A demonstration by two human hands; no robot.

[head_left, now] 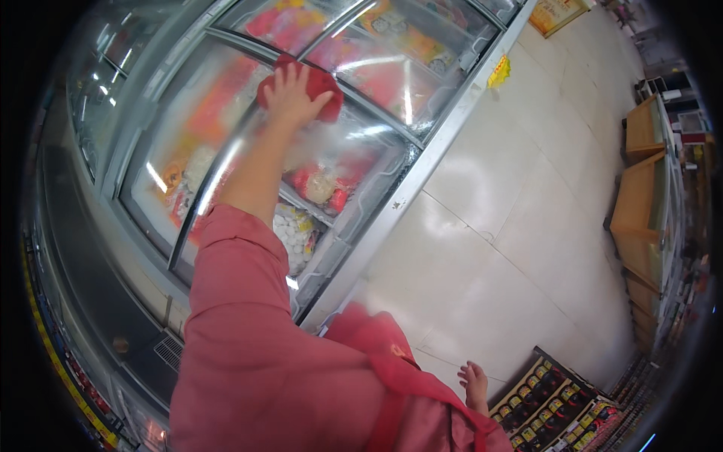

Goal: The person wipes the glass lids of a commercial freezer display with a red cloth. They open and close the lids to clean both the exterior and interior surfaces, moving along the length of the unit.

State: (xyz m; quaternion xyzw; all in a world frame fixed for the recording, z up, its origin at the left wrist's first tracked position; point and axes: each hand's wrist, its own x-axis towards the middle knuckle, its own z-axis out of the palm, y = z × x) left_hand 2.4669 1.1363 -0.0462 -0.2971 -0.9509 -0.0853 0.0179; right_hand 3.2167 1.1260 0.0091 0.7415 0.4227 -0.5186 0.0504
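My left hand (pixel 294 96) lies palm down with spread fingers on a bunched red cloth (pixel 327 96), pressing it against the glass top of a display freezer. The cloth is by a metal crossbar of the sliding lids. Beneath the partly fogged glass lid (pixel 339 135) are bagged frozen foods, including a bag of white balls (pixel 294 237). Low on the right, away from the freezer, my right hand (pixel 473 381) hangs with loosely bent fingers and nothing visible in it.
The freezer's metal rim (pixel 390 209) runs diagonally beside a tiled floor (pixel 497 226). A rack of dark-bodied packaged goods (pixel 536 401) stands at the lower right. Wooden display bins (pixel 638 192) line the right side. A yellow tag (pixel 499 72) hangs at the rim.
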